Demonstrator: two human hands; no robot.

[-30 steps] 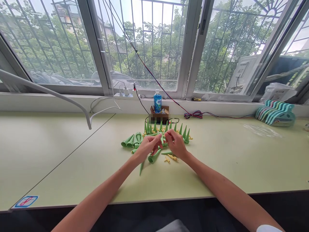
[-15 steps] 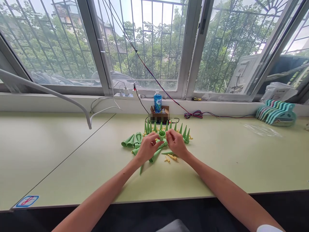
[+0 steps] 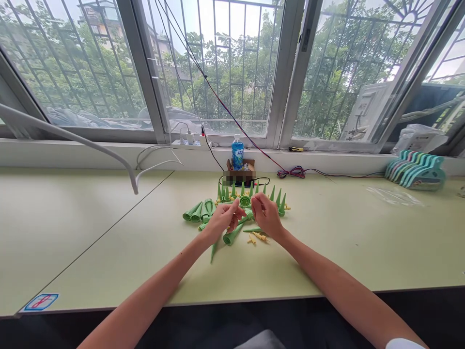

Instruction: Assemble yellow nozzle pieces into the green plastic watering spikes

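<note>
My right hand [image 3: 267, 213] is closed, its fingertips at the edge of a round green plastic cap [image 3: 245, 201] whose hollow side faces me. Just left of the cap, my left hand [image 3: 225, 217] has its fingers loosely bent and its thumb apart, with nothing visible in them. Below the hands lie green hollow spikes [image 3: 232, 236], and more green cones [image 3: 196, 212] are piled to the left. Small yellow nozzle-like pieces [image 3: 260, 236] rest near my right wrist. Behind the hands, a row of green spikes [image 3: 278, 198] stands point up with yellow pieces at their bases.
A blue bottle [image 3: 238, 154] stands in a small cardboard box [image 3: 249, 165] by the windowsill. Coiled cable [image 3: 296, 171] lies at the back. Teal hangers [image 3: 416, 170] and a clear plastic bag [image 3: 395, 196] are at the right. A white tube [image 3: 109, 151] hangs over the left table.
My left fingers have come off the green cap and dropped slightly left. The cap has turned its opening more toward me and stays by my right hand.
</note>
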